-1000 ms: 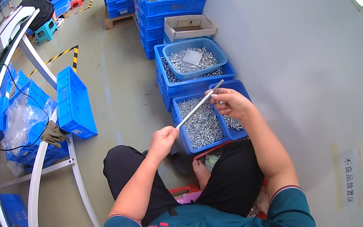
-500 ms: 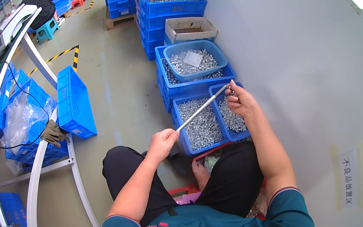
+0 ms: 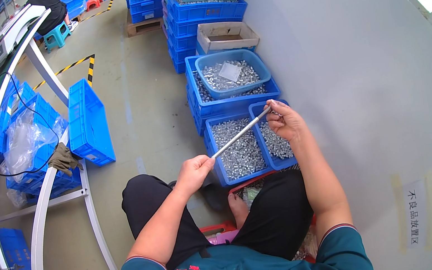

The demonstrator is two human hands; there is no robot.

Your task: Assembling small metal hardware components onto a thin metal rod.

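Observation:
A thin silvery metal rod slants up to the right between my two hands, above the bins. Its lower end runs into the closed fingers of my left hand. At the upper end, my right hand pinches the rod with thumb and fingertips; whether a small part is also in those fingers I cannot make out. Below lie two blue bins side by side: the left bin and the narrower right bin, both filled with small shiny metal pieces. My right hand partly covers the right bin.
Behind the bins, a light-blue tub of metal pieces rests on a larger blue crate. An open carton and stacked crates stand farther back. A white wall closes the right side; a white-framed bench and an upended blue crate are left.
My right hand and the upper end of the rod have shifted slightly left and down. My left hand has barely moved and keeps its hold.

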